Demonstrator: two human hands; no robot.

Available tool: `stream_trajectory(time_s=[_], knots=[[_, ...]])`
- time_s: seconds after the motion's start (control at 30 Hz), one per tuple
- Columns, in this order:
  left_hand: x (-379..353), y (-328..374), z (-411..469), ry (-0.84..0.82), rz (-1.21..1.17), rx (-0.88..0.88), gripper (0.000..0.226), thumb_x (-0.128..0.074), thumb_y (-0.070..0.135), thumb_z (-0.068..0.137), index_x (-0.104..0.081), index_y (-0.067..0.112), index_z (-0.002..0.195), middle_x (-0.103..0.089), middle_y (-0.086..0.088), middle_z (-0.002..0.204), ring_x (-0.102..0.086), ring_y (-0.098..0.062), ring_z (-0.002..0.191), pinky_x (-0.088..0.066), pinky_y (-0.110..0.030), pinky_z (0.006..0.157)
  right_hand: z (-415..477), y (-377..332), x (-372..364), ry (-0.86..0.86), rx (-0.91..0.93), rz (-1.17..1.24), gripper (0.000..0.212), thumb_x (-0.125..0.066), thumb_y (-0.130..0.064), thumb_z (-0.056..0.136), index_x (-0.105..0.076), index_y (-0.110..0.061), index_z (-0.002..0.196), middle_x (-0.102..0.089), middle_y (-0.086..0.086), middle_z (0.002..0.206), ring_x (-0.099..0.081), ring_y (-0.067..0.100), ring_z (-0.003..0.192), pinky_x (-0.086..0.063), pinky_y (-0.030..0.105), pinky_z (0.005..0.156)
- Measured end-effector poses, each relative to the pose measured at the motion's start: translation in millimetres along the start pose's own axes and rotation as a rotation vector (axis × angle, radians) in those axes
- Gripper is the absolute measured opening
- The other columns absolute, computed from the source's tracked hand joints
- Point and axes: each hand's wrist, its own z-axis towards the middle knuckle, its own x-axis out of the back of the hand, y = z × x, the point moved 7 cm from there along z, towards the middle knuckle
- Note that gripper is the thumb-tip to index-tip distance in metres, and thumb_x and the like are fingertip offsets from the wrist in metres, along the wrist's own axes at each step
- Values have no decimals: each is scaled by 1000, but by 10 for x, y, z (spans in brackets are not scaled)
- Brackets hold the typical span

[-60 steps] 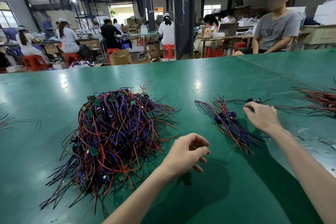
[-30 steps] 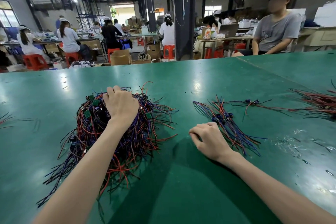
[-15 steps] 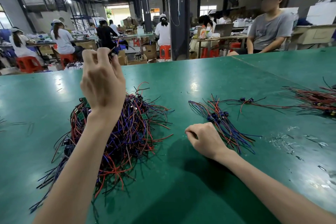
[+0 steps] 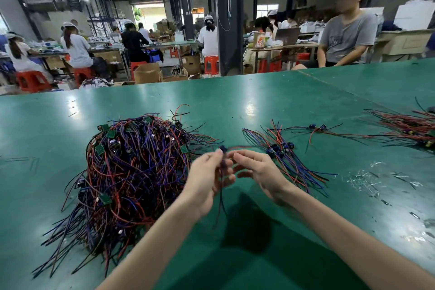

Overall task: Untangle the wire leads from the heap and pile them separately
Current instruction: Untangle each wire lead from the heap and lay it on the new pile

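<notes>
Pinching 1 wire lead [image 4: 220, 195], left hand [image 4: 207, 179]; right hand [image 4: 256, 172] loosely curled beside.

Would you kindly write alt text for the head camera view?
The left hand pinches one wire lead above a green table, right hand close beside it. A tangled heap lies left, a small sorted pile right.
</notes>
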Motion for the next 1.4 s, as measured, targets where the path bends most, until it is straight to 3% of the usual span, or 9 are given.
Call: stream_trajectory(time_s=[0.1,0.33,0.5,0.67,0.77,1.0,1.1,1.23,1.4], knots=[[-101,-269,-57,-86,-10,107,22,-40,18,102,-55,7,89,-53,0,57,-50,-8,46,-49,-21,45,-9,3,11,29,-34,164,23,-63,-24,77,-70,-5,89,-68,6,77,-60,12,63,-50,22,62],[-110,-352,-111,-147,44,111,24,-39,16,102,-41,12,78,-31,4,53,-30,-6,40,-37,-20,37,5,115,101,132,-170,227,7,-65,-11,84,-67,-5,82,-68,4,72,-60,15,63,-47,24,63],[-119,-362,-148,-203,183,82,14,-38,11,102,-43,8,89,-38,3,53,-35,-7,40,-38,-20,36,8,159,145,186,-214,233,5,-67,-3,82,-64,-2,78,-62,4,61,-55,10,49,-51,20,53],[-161,-353,-202,-277,241,85,12,-43,-6,96,-50,0,103,-61,-10,87,-51,-6,47,-40,-18,36,13,148,178,186,-208,178,6,-69,1,79,-65,-4,78,-60,2,57,-52,11,45,-47,20,45],[-196,-362,-227,-313,218,133,12,-51,5,95,-53,2,106,-63,-9,88,-53,-7,48,-40,-18,37,10,154,206,186,-211,161,11,-71,1,76,-64,-5,82,-63,2,61,-54,13,51,-49,20,48],[-63,-418,-142,-180,201,171,20,-45,27,99,-49,7,100,-56,-3,60,-41,-8,41,-38,-19,36,17,180,118,65,-265,138,16,-70,-8,80,-59,-8,69,-56,6,62,-51,12,52,-49,27,61],[-41,-437,-127,-185,239,173,16,-48,26,98,-46,11,94,-46,-2,65,-34,-8,42,-28,-16,35,11,187,120,87,-266,154,17,-68,-13,83,-61,-7,68,-56,5,60,-50,12,53,-49,26,59],[-36,-423,-117,-184,235,149,19,-50,23,97,-50,9,85,-47,-4,69,-39,-9,43,-32,-19,37,13,163,164,134,-228,145,17,-68,-10,83,-61,-6,68,-57,1,55,-48,8,47,-45,18,47],[-21,-414,-94,-154,228,117,23,-49,25,98,-55,3,98,-52,-8,73,-38,-13,38,-36,-20,35,19,161,142,100,-234,158,17,-70,-6,81,-60,-7,67,-56,4,57,-48,9,47,-45,19,47]])
